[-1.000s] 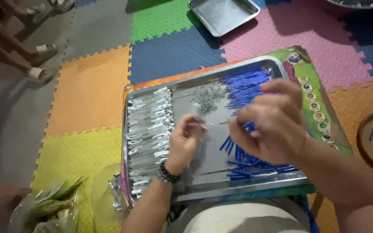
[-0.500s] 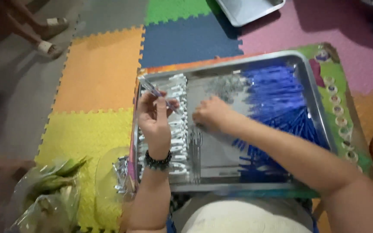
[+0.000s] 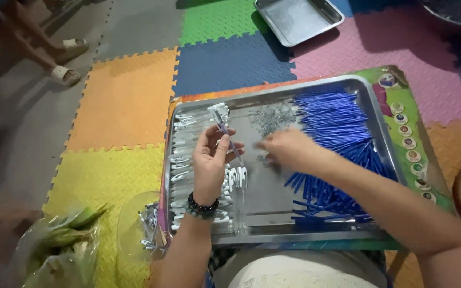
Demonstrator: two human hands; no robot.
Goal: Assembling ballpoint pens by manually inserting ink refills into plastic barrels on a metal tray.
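Left hand [image 3: 213, 154] pinches a thin blue-tipped pen part [image 3: 225, 130], long axis slanting up-left, above the white clips [image 3: 185, 160]. Right hand [image 3: 289, 149], blurred, fingers loosely curled over the small metal bits [image 3: 276, 117] mid-tray [image 3: 294, 234]; grip unclear. Blue tubes [image 3: 337, 133] lie just right of it. Half a second ago the right hand sat further left, closer to the left hand.

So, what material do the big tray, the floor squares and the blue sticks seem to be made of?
The tray looks like bare metal, probably steel: grey, shiny, with soft reflections and a rolled rim. The floor squares look like soft foam: matt, embossed texture, toothed interlocking edges. The blue sticks seem to be glossy plastic, thin and evenly coloured, though that is less certain. The left hand holds one thin piece, too small to judge.
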